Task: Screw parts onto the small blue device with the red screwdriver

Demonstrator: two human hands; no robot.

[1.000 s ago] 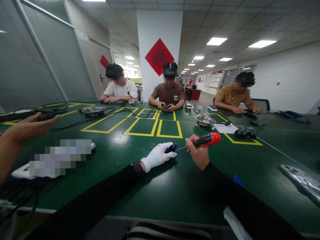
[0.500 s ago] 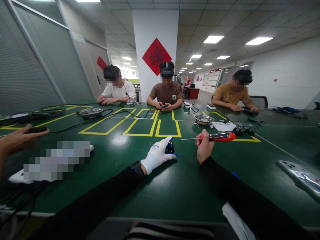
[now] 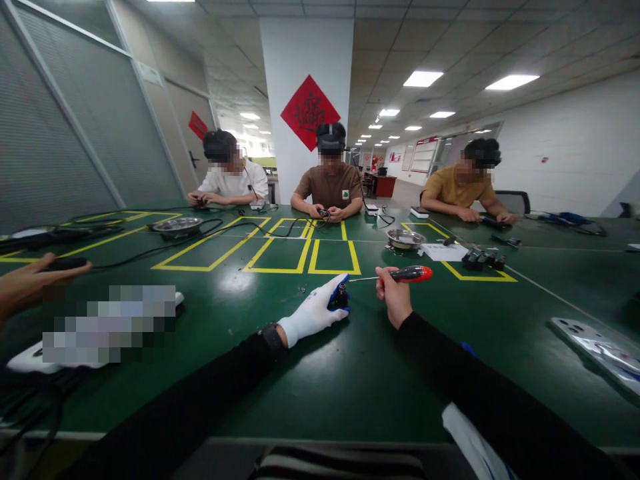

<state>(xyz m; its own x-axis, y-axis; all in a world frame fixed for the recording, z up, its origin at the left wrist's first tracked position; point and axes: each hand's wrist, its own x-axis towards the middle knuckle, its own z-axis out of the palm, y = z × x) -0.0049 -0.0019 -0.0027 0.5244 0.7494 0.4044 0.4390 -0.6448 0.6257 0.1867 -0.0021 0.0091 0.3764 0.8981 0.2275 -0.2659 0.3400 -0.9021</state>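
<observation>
My left hand (image 3: 315, 309), in a white glove with blue fingertips, is wrapped round a small black part (image 3: 341, 297) that rests on the green table. The bare fingers of my right hand (image 3: 395, 297) are closed round a screwdriver (image 3: 413, 274) with a red and black handle. Its thin shaft points left, and the tip is close to the top of the black part and the gloved fingers; whether they touch I cannot tell. Tiny metal pieces (image 3: 302, 289) lie just beyond the glove.
Ahead right are a metal bowl (image 3: 406, 239), a white paper (image 3: 445, 252) and several black parts (image 3: 484, 260). A phone (image 3: 595, 347) lies at right. Another metal bowl (image 3: 177, 227) and cables are at left, near a person's hand (image 3: 30, 283). Three people sit opposite.
My right hand has moved left with the screwdriver, bringing its tip close to the black part. My left hand still holds the part. The whole view has shifted slightly.
</observation>
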